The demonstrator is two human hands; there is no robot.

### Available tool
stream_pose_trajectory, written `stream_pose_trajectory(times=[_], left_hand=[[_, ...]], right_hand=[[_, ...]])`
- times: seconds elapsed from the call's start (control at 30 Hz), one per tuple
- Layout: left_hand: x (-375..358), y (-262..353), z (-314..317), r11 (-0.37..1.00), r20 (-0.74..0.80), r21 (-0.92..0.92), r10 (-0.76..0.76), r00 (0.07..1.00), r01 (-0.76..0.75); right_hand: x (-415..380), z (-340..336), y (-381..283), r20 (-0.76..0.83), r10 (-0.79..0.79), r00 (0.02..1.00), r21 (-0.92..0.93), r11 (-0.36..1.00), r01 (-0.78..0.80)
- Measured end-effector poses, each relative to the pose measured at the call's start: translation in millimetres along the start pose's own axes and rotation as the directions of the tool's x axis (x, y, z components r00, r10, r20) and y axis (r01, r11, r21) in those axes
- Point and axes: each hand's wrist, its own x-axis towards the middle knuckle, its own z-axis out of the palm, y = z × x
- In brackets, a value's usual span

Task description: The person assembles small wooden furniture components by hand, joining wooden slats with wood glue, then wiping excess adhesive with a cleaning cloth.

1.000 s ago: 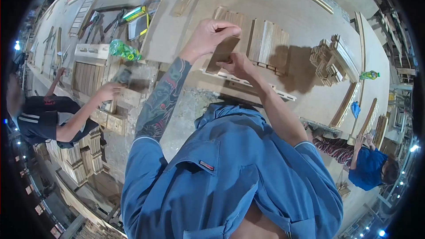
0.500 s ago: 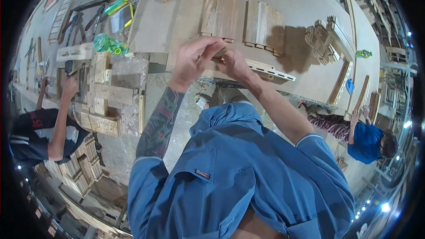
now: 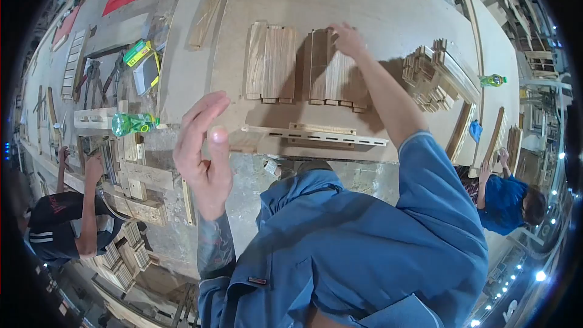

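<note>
My left hand (image 3: 203, 152) is raised near the table's front edge, its fingers stretched out and the thumb apart, with nothing in it. My right hand (image 3: 348, 39) reaches forward to the far end of the right-hand group of wooden strips (image 3: 331, 76), fingers extended at their top ends. To the left of that group lies another group of wooden strips (image 3: 270, 64), side by side. A slotted wooden rail (image 3: 328, 138) lies along the front edge, with short wooden pieces against it.
A stack of grooved wooden pieces (image 3: 434, 76) stands at the right. Green bottles (image 3: 133, 123) lie at both sides, with pliers (image 3: 94, 79) at the left. One person (image 3: 73, 222) works at the left, another (image 3: 507, 203) at the right.
My hands were together near the front edge, fingers pinched; now they are apart. The right has gone forward to the strips, the left has moved left and opened. The view has shifted.
</note>
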Motion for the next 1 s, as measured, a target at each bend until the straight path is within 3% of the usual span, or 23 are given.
stream_pose_trajectory(times=[0.1, 0.2, 0.23, 0.27, 0.33, 0.4, 0.5, 0.6, 0.73, 0.8, 0.83, 0.93, 1.0], left_hand=[[14, 9, 13, 0.997, 0.058, -0.057, -0.041, 0.997, 0.045], [21, 9, 24, 0.978, 0.102, -0.129, -0.15, 0.983, 0.162], [20, 10, 27, 0.962, 0.124, -0.166, -0.198, 0.972, 0.217], [19, 11, 30, 0.941, 0.146, -0.205, -0.243, 0.959, 0.269], [16, 12, 32, 0.924, 0.164, -0.237, -0.265, 0.95, 0.299], [10, 11, 34, 0.902, 0.192, -0.278, -0.286, 0.939, 0.331], [6, -1, 42, 0.885, 0.234, -0.312, -0.282, 0.931, 0.346], [6, -11, 45, 0.913, 0.242, -0.264, -0.249, 0.938, 0.311], [3, -14, 45, 0.948, 0.246, -0.173, -0.222, 0.944, 0.268], [0, -13, 46, 0.96, 0.258, -0.121, -0.214, 0.942, 0.251], [0, -13, 46, 0.965, 0.258, -0.103, -0.208, 0.943, 0.241], [-2, -12, 44, 0.971, 0.249, -0.077, -0.201, 0.948, 0.226], [0, -12, 45, 0.97, 0.244, -0.092, -0.199, 0.949, 0.227]], right_hand=[[12, 3, 24, 0.099, -0.149, 0.984, -0.081, 0.984, 0.157], [-20, 6, 26, 0.107, -0.358, 0.928, -0.346, 0.861, 0.372], [-34, -10, 24, 0.123, -0.287, 0.95, -0.07, 0.952, 0.297], [-46, -31, 26, 0.156, -0.222, 0.963, 0.206, 0.96, 0.188], [-78, -85, 14, 0.241, -0.159, 0.957, 0.635, 0.772, -0.032], [-126, -128, -4, 0.322, -0.164, 0.932, 0.873, 0.432, -0.226], [-186, -120, -42, 0.457, 0.03, 0.889, 0.568, 0.759, -0.317], [-216, -139, -77, 0.31, 0.048, 0.95, 0.643, 0.725, -0.246], [-226, -105, -121, 0.013, -0.254, 0.967, 0.913, 0.398, 0.093], [-226, -89, -141, 0.092, -0.219, 0.971, 0.895, 0.447, 0.016], [-226, -95, -144, 0.101, -0.207, 0.973, 0.836, 0.549, 0.03], [-232, -111, -154, 0.202, -0.23, 0.952, 0.802, 0.597, -0.026], [-237, -125, -168, 0.204, -0.235, 0.95, 0.684, 0.729, 0.033]])
